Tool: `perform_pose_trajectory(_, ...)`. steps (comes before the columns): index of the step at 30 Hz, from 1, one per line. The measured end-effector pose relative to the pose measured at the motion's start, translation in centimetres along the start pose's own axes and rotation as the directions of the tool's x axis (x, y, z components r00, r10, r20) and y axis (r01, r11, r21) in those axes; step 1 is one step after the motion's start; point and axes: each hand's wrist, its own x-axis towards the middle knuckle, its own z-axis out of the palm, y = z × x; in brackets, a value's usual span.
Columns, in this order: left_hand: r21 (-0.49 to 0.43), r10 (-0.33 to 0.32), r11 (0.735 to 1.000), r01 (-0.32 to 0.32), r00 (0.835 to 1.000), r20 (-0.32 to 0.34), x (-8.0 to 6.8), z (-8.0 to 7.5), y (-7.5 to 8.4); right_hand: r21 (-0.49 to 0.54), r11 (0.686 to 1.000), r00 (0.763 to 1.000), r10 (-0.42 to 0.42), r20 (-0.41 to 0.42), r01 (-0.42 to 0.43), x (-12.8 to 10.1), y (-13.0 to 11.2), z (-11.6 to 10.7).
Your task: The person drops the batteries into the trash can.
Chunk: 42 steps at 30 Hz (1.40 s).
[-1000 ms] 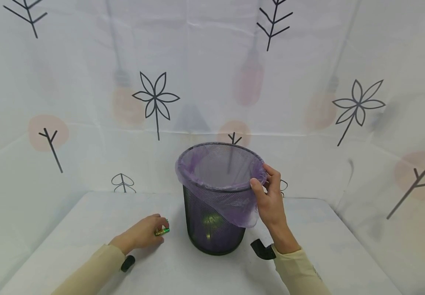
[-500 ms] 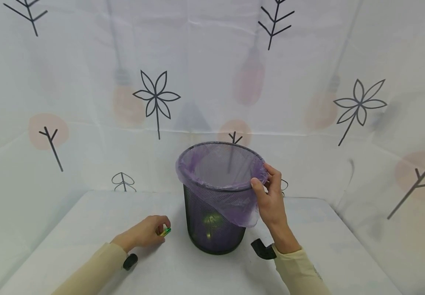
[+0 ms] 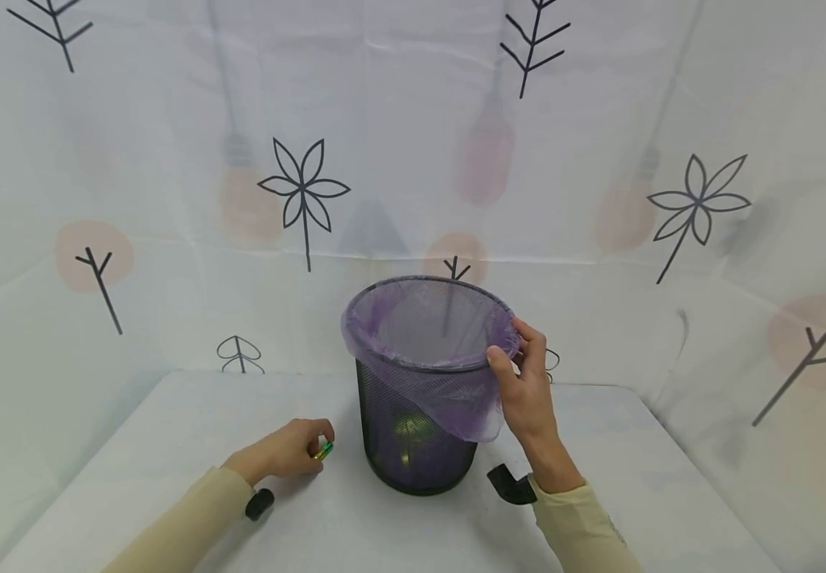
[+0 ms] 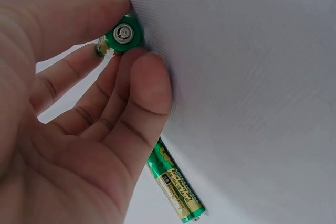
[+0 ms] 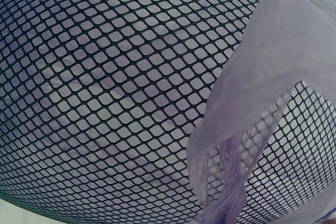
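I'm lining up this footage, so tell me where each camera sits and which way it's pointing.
Head: worn high, facing forward and down at the white table, black mesh bin and purple plastic liner; both hands and sleeves show.
Left wrist: beside the left hand, pinching a green battery; another lies alongside.
Right wrist: close against mesh and liner; no hand shows.
Head and right wrist share bin and liner.

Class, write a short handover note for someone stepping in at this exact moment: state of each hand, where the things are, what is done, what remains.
Left hand: pinches one green battery at the tabletop, left of the bin.
Right hand: grips the rim of the black mesh bin and the purple liner folded over it.
A second green battery lies on the table under the left hand.
Done: liner fitted; something greenish shows through the mesh at the bin's bottom, but it is unclear what.
Left, likely: two batteries remain outside the bin.
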Motion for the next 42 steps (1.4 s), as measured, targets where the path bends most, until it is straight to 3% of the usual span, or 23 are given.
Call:
perform_pose_trajectory(13, -0.038, 0.015, 0.999, -0.016, 1.000, -0.014, -0.4, -0.2, 0.1, 0.013, 1.000, 1.000, 0.004, 0.002, -0.004, -0.1, -0.1, 0.0)
perform_pose_trajectory(19, -0.053, 0.029, 0.998, -0.032, 0.998, -0.050, -1.1, -1.2, 0.4, 0.014, 1.000, 1.000, 0.008, -0.001, -0.008, -0.1, -0.1, 0.0)
perform_pose_trajectory(25, -0.066, 0.076, 0.994, -0.083, 0.991, -0.108, -1.7, -4.1, 1.2, 0.020, 1.000, 1.000, 0.007, 0.001, -0.007, -0.1, -0.2, 0.0)
perform_pose_trajectory(30, -0.029, 0.116, 0.992, -0.122, 0.981, -0.158, -2.1, -7.0, 2.7, 0.025, 1.000, 1.000, 0.005, -0.006, -0.005, -0.1, -0.1, 0.0)
perform_pose_trajectory(36, -0.052, 0.151, 0.985, -0.164, 0.969, -0.195, -2.5, -10.2, 5.2, 0.031, 0.999, 1.000, 0.009, -0.013, -0.008, -0.2, -0.1, 0.0)
perform_pose_trajectory(42, -0.024, 0.193, 0.978, -0.205, 0.948, -0.255, -2.5, -13.5, 8.4, 0.021, 1.000, 1.000, 0.001, -0.016, 0.000, -0.1, -0.1, 0.1)
